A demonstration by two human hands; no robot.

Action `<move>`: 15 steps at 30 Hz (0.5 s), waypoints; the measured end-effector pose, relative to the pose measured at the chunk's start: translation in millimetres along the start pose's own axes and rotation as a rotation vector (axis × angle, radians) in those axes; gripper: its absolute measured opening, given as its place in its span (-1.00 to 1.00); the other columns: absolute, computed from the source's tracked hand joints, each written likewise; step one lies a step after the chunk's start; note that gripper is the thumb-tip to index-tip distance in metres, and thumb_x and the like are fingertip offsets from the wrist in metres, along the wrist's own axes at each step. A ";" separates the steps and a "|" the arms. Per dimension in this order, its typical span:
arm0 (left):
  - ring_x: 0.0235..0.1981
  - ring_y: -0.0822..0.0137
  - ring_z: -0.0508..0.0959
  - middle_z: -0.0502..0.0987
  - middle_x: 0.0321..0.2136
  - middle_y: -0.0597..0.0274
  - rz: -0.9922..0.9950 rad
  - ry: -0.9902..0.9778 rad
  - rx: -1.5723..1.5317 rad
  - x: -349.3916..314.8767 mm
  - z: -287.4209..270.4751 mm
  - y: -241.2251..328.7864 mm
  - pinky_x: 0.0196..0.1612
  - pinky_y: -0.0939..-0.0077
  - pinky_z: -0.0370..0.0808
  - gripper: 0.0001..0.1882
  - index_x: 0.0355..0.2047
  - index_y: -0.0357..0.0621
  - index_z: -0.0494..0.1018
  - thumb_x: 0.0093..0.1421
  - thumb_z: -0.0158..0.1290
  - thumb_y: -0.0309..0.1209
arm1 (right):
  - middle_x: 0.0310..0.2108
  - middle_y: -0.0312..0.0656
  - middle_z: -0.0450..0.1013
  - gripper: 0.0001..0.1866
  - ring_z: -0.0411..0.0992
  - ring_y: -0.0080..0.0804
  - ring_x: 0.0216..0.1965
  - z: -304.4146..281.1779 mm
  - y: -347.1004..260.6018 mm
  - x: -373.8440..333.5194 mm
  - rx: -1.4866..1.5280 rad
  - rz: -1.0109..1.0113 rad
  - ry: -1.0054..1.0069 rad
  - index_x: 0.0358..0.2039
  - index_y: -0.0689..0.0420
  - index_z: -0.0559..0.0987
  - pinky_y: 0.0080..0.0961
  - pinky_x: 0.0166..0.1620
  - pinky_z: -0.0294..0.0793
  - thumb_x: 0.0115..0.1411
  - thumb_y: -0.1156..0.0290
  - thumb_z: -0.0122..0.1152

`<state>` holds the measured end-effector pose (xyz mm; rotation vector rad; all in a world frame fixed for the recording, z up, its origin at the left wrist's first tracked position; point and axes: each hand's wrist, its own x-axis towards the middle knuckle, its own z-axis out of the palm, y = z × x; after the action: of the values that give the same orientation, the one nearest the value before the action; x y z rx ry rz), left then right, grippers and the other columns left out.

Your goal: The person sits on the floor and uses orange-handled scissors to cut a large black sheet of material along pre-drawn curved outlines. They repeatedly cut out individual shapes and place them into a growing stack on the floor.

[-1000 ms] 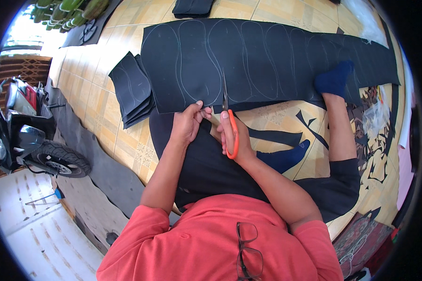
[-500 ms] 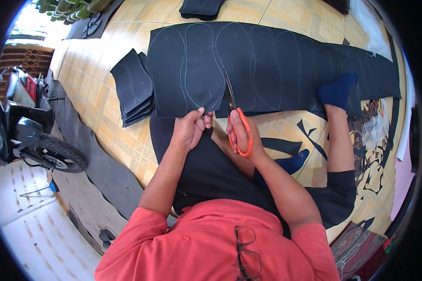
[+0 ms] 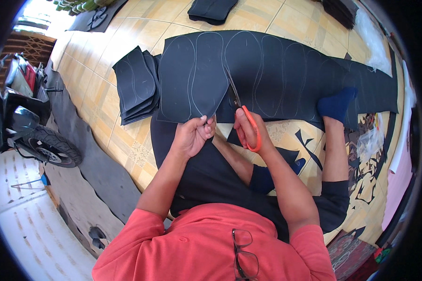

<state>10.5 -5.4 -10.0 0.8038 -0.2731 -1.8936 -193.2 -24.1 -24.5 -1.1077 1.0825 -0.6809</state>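
A long black sheet lies across the floor, marked with pale shoe-sole-shaped outlines. My left hand pinches the near edge of its left section. In my right hand is a pair of scissors with orange handles, the fingers wrapped round them. Their blades point away from me and sit in a cut running between two outlines. Left of this cut, the section is turned slightly away from the rest of the sheet. Close by on the left is a stack of cut black pieces, the top one also bearing outlines.
My foot in a blue sock rests on the sheet's right part. Black offcuts litter the tiled floor at the right. Another black stack lies at the far side. A motorcycle stands at the left.
The left section has swung a little, widening the gap at the near edge. My right hand and the scissors have shifted slightly to the right. The whole view has also moved a little.
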 end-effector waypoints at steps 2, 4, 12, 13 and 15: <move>-0.48 0.44 0.32 0.32 -0.45 0.23 -0.013 -0.022 -0.015 -1.9 -0.5 -0.3 -0.44 0.57 0.30 -0.84 -0.23 -0.30 0.33 0.19 -0.06 -0.50 | -0.83 -0.27 0.20 -0.41 0.18 -0.56 -0.84 6.4 -4.2 7.0 0.003 -0.001 0.068 -0.56 0.23 0.38 -0.59 -0.74 0.15 0.38 -0.04 -0.23; -0.47 0.43 0.32 0.32 -0.45 0.24 -0.034 -0.028 -0.009 -5.5 -3.8 -1.6 -0.43 0.57 0.30 -0.85 -0.24 -0.29 0.33 0.18 -0.07 -0.51 | -0.83 -0.27 0.20 -0.40 0.18 -0.56 -0.85 13.4 -7.1 15.7 0.021 -0.027 0.125 -0.57 0.23 0.38 -0.59 -0.75 0.14 0.37 -0.05 -0.22; -0.48 0.43 0.32 0.32 -0.44 0.23 -0.046 -0.160 -0.152 -14.6 -5.0 -5.1 -0.42 0.57 0.31 -0.81 -0.21 -0.29 0.31 0.16 -0.10 -0.50 | -0.80 -0.29 0.23 -0.44 0.21 -0.56 -0.83 38.3 -5.2 18.5 -0.073 -0.113 0.259 -0.53 0.22 0.40 -0.60 -0.74 0.15 0.39 -0.01 -0.19; -0.49 0.42 0.32 0.32 -0.43 0.23 -0.048 -0.181 -0.165 -14.6 -7.0 -4.7 -0.43 0.57 0.32 -0.80 -0.20 -0.29 0.30 0.16 -0.10 -0.50 | -0.78 -0.29 0.24 -0.45 0.22 -0.57 -0.79 42.3 -8.8 19.4 -0.057 -0.093 0.278 -0.54 0.21 0.41 -0.58 -0.70 0.17 0.38 -0.02 -0.16; -0.49 0.42 0.32 0.32 -0.43 0.23 -0.054 -0.189 -0.162 -16.4 -9.3 -5.0 -0.43 0.57 0.32 -0.78 -0.17 -0.29 0.29 0.16 -0.10 -0.50 | -0.74 -0.29 0.25 -0.46 0.24 -0.57 -0.71 49.6 -18.1 22.0 -0.022 -0.055 0.315 -0.56 0.19 0.41 -0.55 -0.62 0.21 0.35 -0.03 -0.11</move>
<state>17.1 12.7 -12.9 0.5291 -0.2128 -2.0168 -137.9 -31.4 -12.0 -1.0748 1.3322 -0.9102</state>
